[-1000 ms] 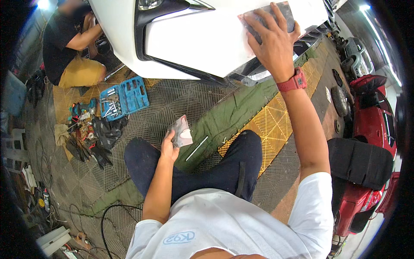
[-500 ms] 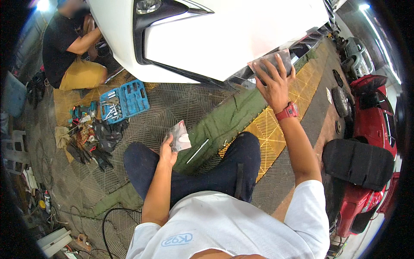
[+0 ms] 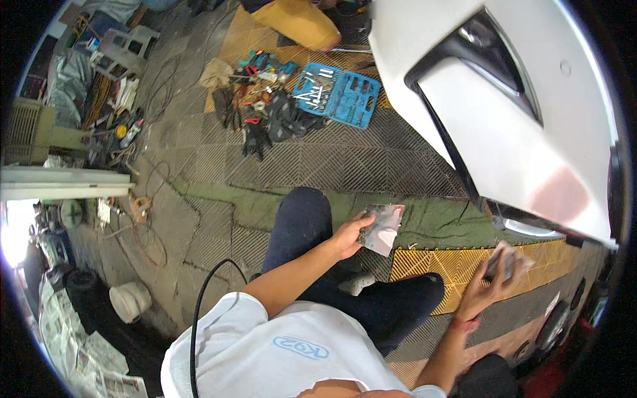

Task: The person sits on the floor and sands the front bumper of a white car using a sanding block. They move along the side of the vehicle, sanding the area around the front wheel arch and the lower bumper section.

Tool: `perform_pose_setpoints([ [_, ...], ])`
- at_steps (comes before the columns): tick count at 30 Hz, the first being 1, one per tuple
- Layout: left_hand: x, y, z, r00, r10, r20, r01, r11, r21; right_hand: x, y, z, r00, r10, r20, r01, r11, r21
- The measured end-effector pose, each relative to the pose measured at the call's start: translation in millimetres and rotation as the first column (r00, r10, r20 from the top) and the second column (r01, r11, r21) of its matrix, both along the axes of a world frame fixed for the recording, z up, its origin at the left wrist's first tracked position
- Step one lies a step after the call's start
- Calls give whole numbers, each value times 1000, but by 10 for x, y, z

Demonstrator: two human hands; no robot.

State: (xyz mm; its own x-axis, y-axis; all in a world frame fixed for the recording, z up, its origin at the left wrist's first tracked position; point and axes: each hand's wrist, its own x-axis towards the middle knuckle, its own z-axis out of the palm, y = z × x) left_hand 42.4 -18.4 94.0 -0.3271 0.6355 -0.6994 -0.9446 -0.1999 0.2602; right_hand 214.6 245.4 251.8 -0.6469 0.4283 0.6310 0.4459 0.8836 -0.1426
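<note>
My left hand (image 3: 350, 237) grips a small, shiny square packet (image 3: 383, 230), grey and pinkish, by one edge above my knees. My right hand (image 3: 488, 288) is off to the right, its fingers bent round a thin grey-brown sheet (image 3: 509, 260), which is slightly blurred; its exact kind is unclear. The sheet is apart from the white car bumper (image 3: 517, 152). A dull pinkish patch (image 3: 559, 194) shows on the bumper's lower corner, above my right hand.
Beyond my knees lies an open blue socket-set case (image 3: 357, 99), with loose tools and black gloves (image 3: 255, 139) beside it. A green cloth (image 3: 424, 222) stretches under the bumper. Another person's knee (image 3: 298, 23) shows at the top. A black cable (image 3: 199, 298) runs past my left arm.
The view has swung left. My right hand has come away from the bumper and down, still with the sheet. My left hand keeps hold of the packet.
</note>
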Motion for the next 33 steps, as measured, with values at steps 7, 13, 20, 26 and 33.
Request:
perform_pose_setpoints([
  [7, -329, 249, 2086, 977, 190, 102, -196, 979, 60, 80, -1057, 1365, 763, -635, -120, -519, -493, -699],
  [13, -1130, -265, 4608, 895, 415, -164, -339, 871, 356, -386, -1097, 3010, 992, -114, 59, 3, -439, -899],
  [20, -1721, -2514, 7501, 176, 753, -634, -676, 561, 479, -1618, -1185, 4902, 891, 294, -346, -273, -261, -926],
  [26, -1011, -5583, 8434, -387, 518, -763, -792, 236, 563, -1914, -2127, 5373, 926, 199, -321, -260, -283, -923],
  [33, -1409, -6753, 8057, 33, 451, -892, -902, 398, 167, -2703, -3827, 4865, 860, 296, -415, -210, -537, -817],
])
